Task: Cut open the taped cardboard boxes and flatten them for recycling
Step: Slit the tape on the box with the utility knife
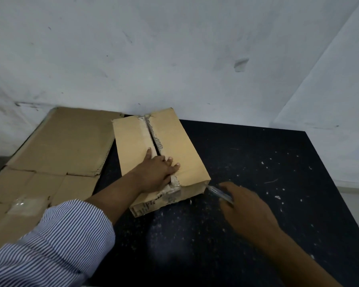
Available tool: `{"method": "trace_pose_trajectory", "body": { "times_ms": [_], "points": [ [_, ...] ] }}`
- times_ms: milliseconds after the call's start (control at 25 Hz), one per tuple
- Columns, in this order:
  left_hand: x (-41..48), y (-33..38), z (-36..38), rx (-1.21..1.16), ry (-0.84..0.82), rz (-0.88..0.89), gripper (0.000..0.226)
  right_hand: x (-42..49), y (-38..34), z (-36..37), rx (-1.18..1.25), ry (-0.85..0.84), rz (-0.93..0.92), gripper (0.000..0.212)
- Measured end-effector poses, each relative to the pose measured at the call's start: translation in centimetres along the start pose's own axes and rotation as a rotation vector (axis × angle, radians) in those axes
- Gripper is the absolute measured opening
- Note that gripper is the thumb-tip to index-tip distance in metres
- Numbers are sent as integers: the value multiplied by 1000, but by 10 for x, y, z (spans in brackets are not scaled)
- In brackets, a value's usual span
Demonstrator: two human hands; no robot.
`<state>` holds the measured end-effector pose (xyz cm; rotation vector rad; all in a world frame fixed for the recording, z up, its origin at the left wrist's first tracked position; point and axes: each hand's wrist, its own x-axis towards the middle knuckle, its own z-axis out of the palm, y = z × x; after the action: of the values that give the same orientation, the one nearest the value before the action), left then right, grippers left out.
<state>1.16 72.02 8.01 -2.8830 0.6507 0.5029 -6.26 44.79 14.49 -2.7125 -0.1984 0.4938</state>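
Note:
A brown cardboard box (pixel 180 148) lies on the black table (pixel 267 162), its top seam split open along the middle with torn tape at both ends. My left hand (pixel 157 172) presses flat on the box top near its front end, fingers spread across the seam. My right hand (pixel 247 208) holds a thin clear-bodied cutter (pixel 218 191), whose tip touches the box's front right corner. A flattened cardboard box (pixel 56 154) lies to the left.
A white scuffed wall (pixel 174 59) stands right behind the box. The table surface is speckled with small white scraps (pixel 277 197). The table's right edge runs down at the far right.

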Motion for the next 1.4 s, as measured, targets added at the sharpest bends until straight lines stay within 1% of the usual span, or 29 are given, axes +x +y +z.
{"method": "trace_pose_trajectory", "body": {
  "times_ms": [80, 160, 240, 280, 360, 440, 560, 680, 760, 840, 920, 1040, 1120, 1240, 1400],
  "points": [
    [-4, 5, 1, -22, 25, -16, 62, 8, 1, -3, 131, -101, 51, 25],
    [-9, 5, 0, -24, 35, 6, 67, 15, 0, -12, 138, -201, 63, 16],
    [-12, 4, 1, -1, 59, 57, 66, 17, 1, -24, 144, -242, 65, 11],
    [-13, 5, 3, 30, 79, 98, 63, 18, 1, -26, 141, -229, 63, 11],
    [-13, 8, 8, 84, 95, 179, 58, 23, -1, -23, 117, -147, 50, 11],
    [-12, 12, 11, 67, 62, 191, 56, 33, -7, -10, 153, -62, 52, 16],
    [-9, 17, 8, -4, 29, 179, 52, 37, -16, 7, 196, -9, 31, 30],
    [-8, 16, 1, -39, 8, 192, 50, 14, -16, 15, 94, 8, -92, 40],
    [-8, 15, -2, -50, -24, 189, 50, -7, -17, 15, -25, -51, -170, 39],
    [-8, 16, -3, -50, -37, 186, 51, -20, -23, 14, -121, -126, -200, 42],
    [-9, 16, -6, -56, -47, 185, 51, -20, -31, 18, -160, -137, -225, 43],
    [-9, 16, -10, -67, -61, 187, 50, -13, -42, 26, -195, -95, -216, 43],
    [-8, 17, -13, -50, -60, 191, 50, -10, -46, 35, -205, -71, -193, 38],
    [-9, 19, -14, -18, -68, 187, 50, -6, -51, 47, -272, -76, -160, 23],
    [-11, 22, -15, -12, -53, 170, 49, -6, -53, 45, -334, -80, -144, 21]
  ]
}}
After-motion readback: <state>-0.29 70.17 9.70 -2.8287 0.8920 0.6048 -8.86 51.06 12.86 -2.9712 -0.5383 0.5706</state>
